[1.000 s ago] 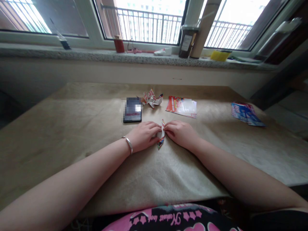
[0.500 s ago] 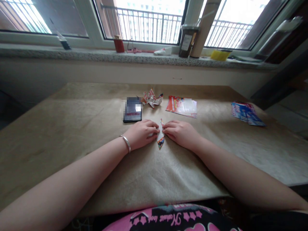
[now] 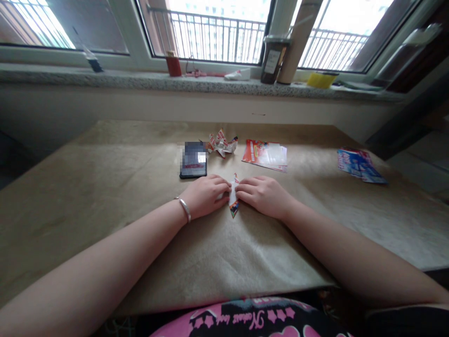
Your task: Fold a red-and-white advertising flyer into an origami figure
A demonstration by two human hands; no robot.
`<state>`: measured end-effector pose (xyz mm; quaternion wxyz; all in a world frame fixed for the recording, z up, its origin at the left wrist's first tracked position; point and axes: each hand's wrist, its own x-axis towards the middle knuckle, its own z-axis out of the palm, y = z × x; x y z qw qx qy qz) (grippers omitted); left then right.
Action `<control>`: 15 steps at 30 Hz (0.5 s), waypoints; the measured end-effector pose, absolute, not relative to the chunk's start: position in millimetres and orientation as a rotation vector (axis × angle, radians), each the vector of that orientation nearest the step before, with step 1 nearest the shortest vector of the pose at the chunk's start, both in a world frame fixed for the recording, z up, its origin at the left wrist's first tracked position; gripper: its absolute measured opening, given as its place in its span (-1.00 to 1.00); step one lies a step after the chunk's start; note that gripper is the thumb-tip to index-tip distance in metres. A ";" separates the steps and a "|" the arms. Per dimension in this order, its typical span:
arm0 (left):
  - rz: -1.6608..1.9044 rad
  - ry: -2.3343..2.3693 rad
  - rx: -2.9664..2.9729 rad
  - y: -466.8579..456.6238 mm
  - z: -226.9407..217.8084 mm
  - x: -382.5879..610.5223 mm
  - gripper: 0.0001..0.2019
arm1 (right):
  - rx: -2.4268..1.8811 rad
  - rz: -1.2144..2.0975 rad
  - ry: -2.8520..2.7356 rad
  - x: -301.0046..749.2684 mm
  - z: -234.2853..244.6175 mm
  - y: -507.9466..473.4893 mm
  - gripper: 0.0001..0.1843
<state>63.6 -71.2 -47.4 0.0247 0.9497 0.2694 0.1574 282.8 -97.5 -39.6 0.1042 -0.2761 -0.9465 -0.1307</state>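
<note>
A narrow piece of folded paper (image 3: 233,196), white in the middle with a colourful printed tip pointing towards me, lies on the table between my hands. My left hand (image 3: 210,194), with a silver bangle at the wrist, grips the paper's left edge with bent fingers. On the other side my right hand (image 3: 263,194) has its fingertips pressed together on the right edge. Both thumbs are partly hidden. Just beyond my left hand lies a phone (image 3: 193,160), its screen blurred. A crumpled or folded printed paper shape (image 3: 222,144) sits to the right of the phone.
Red and white printed leaflets (image 3: 264,154) lie behind my right hand. Blue printed leaflets (image 3: 361,165) are farther right on the covered table (image 3: 105,187). Along the windowsill (image 3: 133,80) stand a red container (image 3: 173,64), a dark lidded jar (image 3: 273,61) and a yellow item (image 3: 321,80).
My right fingers have shifted slightly left over the paper's edge. The left hand and the things on the table stay almost where they were.
</note>
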 end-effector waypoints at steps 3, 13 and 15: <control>0.473 0.850 2.952 -72.3 -46.6 64.5 -0.85 | -0.818 -0.402 -2.803 281.6 -39.9 -98.1 -0.77; 0.402 0.866 2.972 -76.0 -42.0 65.5 -0.81 | -0.921 -0.359 -2.778 282.2 -41.7 -97.8 -0.80; 0.401 0.860 2.969 -76.2 -42.6 65.0 -0.81 | -0.933 -0.355 -2.772 282.7 -40.8 -100.3 -0.79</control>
